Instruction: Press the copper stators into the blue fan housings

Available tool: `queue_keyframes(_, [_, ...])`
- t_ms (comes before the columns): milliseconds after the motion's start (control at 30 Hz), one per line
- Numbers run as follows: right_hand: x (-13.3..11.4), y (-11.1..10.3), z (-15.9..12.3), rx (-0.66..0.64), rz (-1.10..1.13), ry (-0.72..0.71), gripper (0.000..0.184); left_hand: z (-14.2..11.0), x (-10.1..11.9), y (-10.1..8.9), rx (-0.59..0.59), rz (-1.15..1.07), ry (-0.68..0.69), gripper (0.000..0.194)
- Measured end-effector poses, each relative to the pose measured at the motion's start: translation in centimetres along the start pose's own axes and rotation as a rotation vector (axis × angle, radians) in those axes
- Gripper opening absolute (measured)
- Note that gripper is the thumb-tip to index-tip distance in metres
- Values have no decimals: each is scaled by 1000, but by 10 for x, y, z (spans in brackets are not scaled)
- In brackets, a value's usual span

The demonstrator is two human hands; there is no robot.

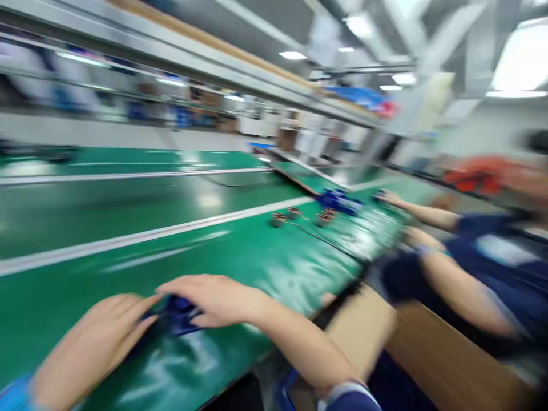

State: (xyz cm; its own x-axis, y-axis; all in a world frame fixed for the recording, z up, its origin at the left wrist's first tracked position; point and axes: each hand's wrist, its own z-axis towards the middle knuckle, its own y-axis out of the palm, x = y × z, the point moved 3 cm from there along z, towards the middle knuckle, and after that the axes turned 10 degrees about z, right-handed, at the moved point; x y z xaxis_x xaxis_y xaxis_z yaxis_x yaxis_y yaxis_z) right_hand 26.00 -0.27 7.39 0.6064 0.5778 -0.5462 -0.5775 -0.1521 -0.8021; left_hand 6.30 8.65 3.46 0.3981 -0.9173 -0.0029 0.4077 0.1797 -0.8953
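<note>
Part (180, 313), dark blue, within right grip (220, 298)

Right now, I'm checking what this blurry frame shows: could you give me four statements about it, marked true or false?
1. The person's right hand is at a dark blue part. True.
2. The left hand is raised high, far from the other. False: the left hand is low, close to the right hand.
3. Copper-coloured pieces lie near some blue parts. True.
4. The work surface is red. False: the work surface is green.
</note>
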Motion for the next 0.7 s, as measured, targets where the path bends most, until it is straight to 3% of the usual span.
queue_keyframes(100, [37,35,19,95,241,173,101,-53,-13,-27,-184,135,-234,42])
queue_keyframes(167, [57,53,27,123,332,266,97,-66,-14,-38,-219,148,-293,53])
queue_keyframes(267, [61,69,43,116,471,297,90,-77,-7,-50,-220,117,-296,72])
queue_keyframes(433, [52,84,89,66,619,130,75,-92,-8,-67,-218,46,-317,83])
queue_keyframes(500, [52,92,101,17,723,43,79,-91,-13,-73,-209,48,-307,87])
queue_keyframes(600, [52,100,101,-65,877,-100,87,-80,-13,-75,-263,81,-248,94])
queue_keyframes(700, [57,96,90,58,833,-125,73,-64,-6,-65,-371,98,-150,107])
